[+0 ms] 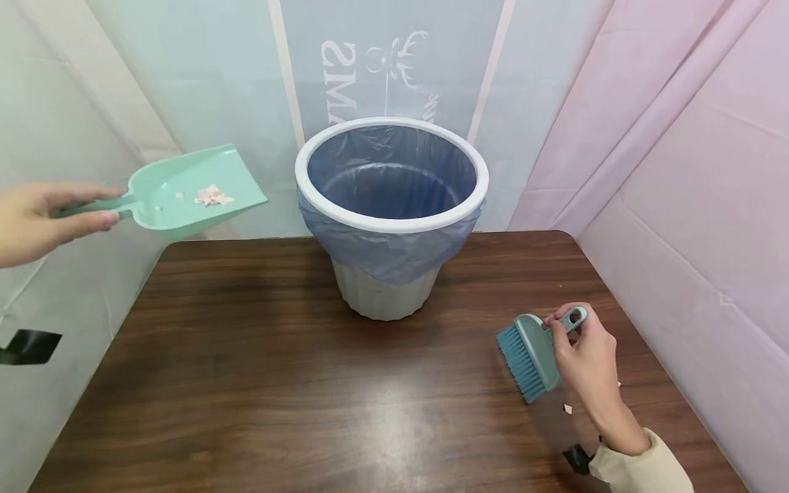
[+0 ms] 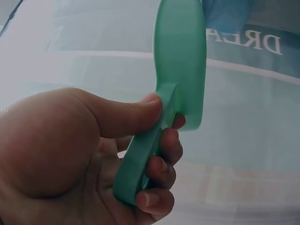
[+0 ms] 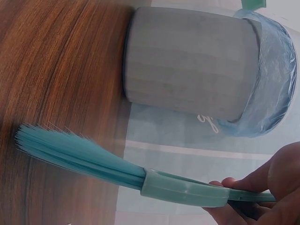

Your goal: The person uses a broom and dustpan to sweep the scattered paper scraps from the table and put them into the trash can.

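My left hand (image 1: 58, 218) grips the handle of a mint-green dustpan (image 1: 185, 205), raised to the left of the bin. On the pan lies a small heap of pale pink paper scraps (image 1: 212, 196), with a few loose bits nearer the handle. In the left wrist view, thumb and curled fingers wrap the dustpan handle (image 2: 140, 164). My right hand (image 1: 585, 352) pinches the handle of a teal hand brush (image 1: 536, 352) at the table's right side. In the right wrist view the brush's bristles (image 3: 70, 150) point down toward the wood.
A white bin (image 1: 388, 294) lined with a blue bag (image 1: 394, 253) stands at the table's back middle. One pale scrap (image 1: 568, 409) lies on the brown table (image 1: 277, 390) near my right wrist. Cloth curtains (image 1: 690, 205) enclose the back and sides.
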A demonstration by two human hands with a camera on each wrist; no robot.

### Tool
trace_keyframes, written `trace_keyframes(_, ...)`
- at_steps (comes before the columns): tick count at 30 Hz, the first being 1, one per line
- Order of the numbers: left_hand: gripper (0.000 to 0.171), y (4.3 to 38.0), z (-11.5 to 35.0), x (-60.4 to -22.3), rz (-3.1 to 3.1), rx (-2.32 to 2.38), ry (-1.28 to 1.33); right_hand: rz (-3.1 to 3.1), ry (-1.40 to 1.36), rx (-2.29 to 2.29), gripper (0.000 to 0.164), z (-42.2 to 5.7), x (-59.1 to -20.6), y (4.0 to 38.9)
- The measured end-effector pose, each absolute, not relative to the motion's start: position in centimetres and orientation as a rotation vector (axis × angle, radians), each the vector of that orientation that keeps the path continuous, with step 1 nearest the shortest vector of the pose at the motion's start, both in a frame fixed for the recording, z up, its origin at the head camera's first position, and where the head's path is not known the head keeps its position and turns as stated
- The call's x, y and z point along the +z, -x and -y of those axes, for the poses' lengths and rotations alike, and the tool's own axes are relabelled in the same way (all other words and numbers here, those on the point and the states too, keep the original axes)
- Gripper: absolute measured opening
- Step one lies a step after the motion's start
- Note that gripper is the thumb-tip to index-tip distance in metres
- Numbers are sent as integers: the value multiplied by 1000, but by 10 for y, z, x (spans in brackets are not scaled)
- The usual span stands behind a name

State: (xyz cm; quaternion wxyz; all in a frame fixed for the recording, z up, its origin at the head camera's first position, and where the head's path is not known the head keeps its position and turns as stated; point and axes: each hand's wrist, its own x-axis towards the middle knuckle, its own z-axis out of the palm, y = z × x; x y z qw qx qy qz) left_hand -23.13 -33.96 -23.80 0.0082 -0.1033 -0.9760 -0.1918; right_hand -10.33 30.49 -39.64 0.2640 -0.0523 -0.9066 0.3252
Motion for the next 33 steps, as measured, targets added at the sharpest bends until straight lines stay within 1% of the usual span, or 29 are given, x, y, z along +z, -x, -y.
trace_keyframes(3,56,239,340,-224,3044,-591,290,2449,137,881,7,-305,-396,103)
trace_keyframes(7,56,242,338,-205,3005,-611,266,2448,127,873,7,-304,-396,104)
trace_keyframes(12,55,253,332,-183,3002,-582,314,2452,134,873,7,-303,-395,103)
trace_keyframes(15,54,263,324,-171,3022,-466,378,2455,145,883,6,-303,-394,103)
trace_keyframes(20,57,273,297,-153,3103,-413,466,2450,152,882,7,-303,-394,104)
trace_keyframes(23,60,278,275,-144,3167,-512,483,2443,157,872,7,-304,-394,105)
trace_keyframes(33,57,286,207,-132,3124,-425,664,2453,150,858,7,-307,-394,105)
